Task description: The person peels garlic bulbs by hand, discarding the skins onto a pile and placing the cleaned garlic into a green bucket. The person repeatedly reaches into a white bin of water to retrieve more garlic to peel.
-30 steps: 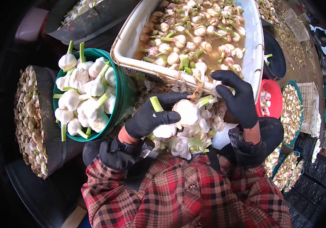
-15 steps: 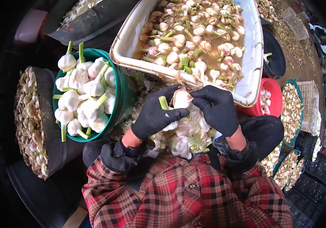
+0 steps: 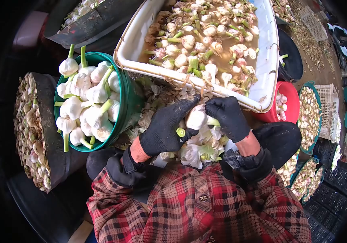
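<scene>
Both hands (image 3: 163,127) curled, near together

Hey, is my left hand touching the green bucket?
Apart: the head view shows a gap with loose garlic skins between the left hand and green bucket.

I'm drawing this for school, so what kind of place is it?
Probably a garlic-cleaning workplace: a white tub holds garlic in brown water, a green bucket holds whiter bulbs, and peelings lie nearby.
</scene>
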A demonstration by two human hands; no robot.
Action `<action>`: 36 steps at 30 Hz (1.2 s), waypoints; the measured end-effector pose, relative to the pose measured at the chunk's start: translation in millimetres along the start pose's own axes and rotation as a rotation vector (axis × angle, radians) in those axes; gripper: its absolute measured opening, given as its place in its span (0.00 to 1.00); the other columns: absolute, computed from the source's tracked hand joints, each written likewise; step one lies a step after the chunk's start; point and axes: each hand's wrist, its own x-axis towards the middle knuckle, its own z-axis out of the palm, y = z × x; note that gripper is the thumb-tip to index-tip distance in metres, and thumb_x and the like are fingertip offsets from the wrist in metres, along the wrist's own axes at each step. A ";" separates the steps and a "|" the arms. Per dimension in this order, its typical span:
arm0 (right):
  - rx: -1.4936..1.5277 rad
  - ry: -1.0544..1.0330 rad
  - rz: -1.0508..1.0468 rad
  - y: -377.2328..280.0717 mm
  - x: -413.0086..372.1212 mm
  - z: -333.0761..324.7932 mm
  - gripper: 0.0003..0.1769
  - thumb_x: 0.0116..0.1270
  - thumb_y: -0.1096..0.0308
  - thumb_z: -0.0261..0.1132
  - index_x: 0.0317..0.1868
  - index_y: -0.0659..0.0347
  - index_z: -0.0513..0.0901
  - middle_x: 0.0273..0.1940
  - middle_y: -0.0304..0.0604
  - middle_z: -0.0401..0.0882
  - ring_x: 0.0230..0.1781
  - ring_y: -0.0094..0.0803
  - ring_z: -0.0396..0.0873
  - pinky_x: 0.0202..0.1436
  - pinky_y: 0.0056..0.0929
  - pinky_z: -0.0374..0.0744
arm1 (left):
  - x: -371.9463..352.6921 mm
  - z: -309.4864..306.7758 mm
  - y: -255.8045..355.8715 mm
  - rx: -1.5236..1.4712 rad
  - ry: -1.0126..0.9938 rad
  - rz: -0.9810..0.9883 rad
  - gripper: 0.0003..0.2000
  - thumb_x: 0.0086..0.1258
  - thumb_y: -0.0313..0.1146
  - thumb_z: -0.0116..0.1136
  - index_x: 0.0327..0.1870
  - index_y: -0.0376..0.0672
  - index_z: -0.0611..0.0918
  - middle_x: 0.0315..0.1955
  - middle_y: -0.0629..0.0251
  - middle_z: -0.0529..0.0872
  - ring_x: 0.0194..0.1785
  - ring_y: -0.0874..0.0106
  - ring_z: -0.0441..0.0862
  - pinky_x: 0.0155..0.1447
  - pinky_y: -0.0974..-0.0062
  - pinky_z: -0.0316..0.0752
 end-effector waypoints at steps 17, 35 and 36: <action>-0.034 0.211 -0.223 -8.8 -16.4 22.6 0.06 0.62 0.74 0.66 0.38 0.67 0.84 0.29 0.49 0.83 0.26 0.30 0.80 0.33 0.29 0.77 | 4.7 7.1 -1.6 -0.642 0.012 -0.664 0.18 0.59 0.30 0.67 0.49 0.34 0.80 0.38 0.66 0.86 0.41 0.78 0.80 0.48 0.76 0.75; 0.751 0.482 0.109 17.0 -38.0 -67.9 0.11 0.67 0.65 0.63 0.46 0.60 0.79 0.35 0.42 0.83 0.32 0.30 0.83 0.31 0.27 0.79 | -4.5 -10.1 11.7 -1.362 -0.390 -0.628 0.42 0.59 0.40 0.65 0.74 0.38 0.57 0.46 0.44 0.83 0.43 0.64 0.83 0.43 0.73 0.79; 0.250 0.350 0.086 13.1 -45.6 -71.9 0.12 0.66 0.66 0.64 0.47 0.61 0.78 0.35 0.43 0.82 0.32 0.33 0.83 0.33 0.31 0.79 | -5.4 -3.3 11.7 -1.359 -0.357 -0.657 0.38 0.61 0.41 0.63 0.71 0.36 0.62 0.48 0.44 0.81 0.43 0.64 0.83 0.42 0.72 0.80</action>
